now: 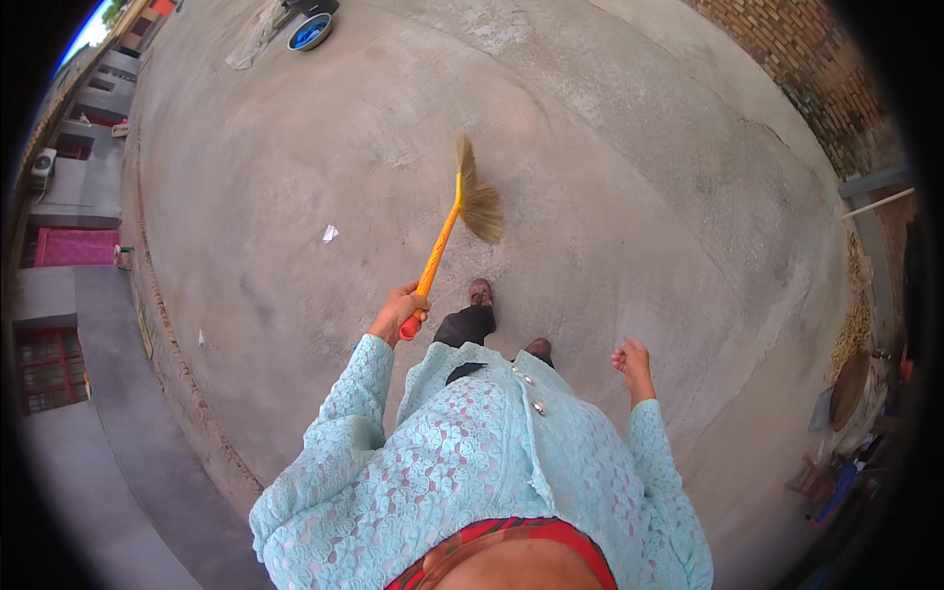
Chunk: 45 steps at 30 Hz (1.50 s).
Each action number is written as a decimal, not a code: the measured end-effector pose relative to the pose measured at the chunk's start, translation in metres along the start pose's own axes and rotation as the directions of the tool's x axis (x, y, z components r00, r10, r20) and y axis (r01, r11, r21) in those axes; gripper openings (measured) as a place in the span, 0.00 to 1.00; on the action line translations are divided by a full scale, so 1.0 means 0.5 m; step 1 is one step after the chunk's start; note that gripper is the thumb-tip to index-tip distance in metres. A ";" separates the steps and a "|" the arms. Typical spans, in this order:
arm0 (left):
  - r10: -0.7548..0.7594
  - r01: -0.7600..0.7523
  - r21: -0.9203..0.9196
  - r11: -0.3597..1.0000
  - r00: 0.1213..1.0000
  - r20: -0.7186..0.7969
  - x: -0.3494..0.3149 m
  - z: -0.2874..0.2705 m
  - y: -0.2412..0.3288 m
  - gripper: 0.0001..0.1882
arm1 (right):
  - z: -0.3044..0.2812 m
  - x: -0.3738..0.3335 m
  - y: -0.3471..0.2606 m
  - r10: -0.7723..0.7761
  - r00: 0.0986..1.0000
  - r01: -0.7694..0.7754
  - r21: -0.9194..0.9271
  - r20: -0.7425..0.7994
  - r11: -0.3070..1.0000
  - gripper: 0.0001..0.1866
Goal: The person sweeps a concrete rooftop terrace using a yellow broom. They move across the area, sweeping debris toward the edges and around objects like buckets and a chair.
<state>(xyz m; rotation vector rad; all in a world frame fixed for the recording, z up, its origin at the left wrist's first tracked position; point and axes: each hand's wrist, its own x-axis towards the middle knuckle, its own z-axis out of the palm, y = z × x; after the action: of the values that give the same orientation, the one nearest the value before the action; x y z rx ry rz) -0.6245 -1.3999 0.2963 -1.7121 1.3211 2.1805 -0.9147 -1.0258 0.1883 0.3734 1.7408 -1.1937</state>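
1. One broom (440, 248), two shoes (480, 292), two white scraps (330, 233), one basin (311, 32) on the concrete yard (610, 206).
2. The broom has an orange-yellow handle, red end and fanned straw-coloured bristles; it points forward, ahead of the shoes.
3. Left hand (401, 310): fingers wrapped around the handle near its red end.
4. Right hand (635, 362): empty, out to the side, fingers loosely bent, partly open.

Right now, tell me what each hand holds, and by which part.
Left hand: the broom, by the red end of its handle. Right hand: nothing visible.
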 end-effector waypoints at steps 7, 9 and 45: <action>0.096 -0.107 -0.259 0.960 0.994 -0.055 0.016 -0.103 0.046 0.29 | 0.227 0.003 -0.283 -0.248 0.950 0.261 -0.043 0.189 0.965 0.23; 0.134 -0.134 -0.258 0.957 0.991 -0.017 0.005 -0.105 0.071 0.30 | 0.282 -0.015 -0.316 -0.206 0.954 0.230 -0.095 0.217 0.968 0.24; 0.128 0.071 0.439 0.896 0.904 -0.407 0.242 0.071 0.297 0.26 | 0.311 0.414 -0.742 0.206 0.891 -0.413 0.530 0.405 0.741 0.05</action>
<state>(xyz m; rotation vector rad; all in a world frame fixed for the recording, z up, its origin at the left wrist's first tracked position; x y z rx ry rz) -0.7755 -1.5219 0.2820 -2.0301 1.7772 1.3792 -1.1891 -1.3849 0.2103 0.7769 0.9226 -1.4444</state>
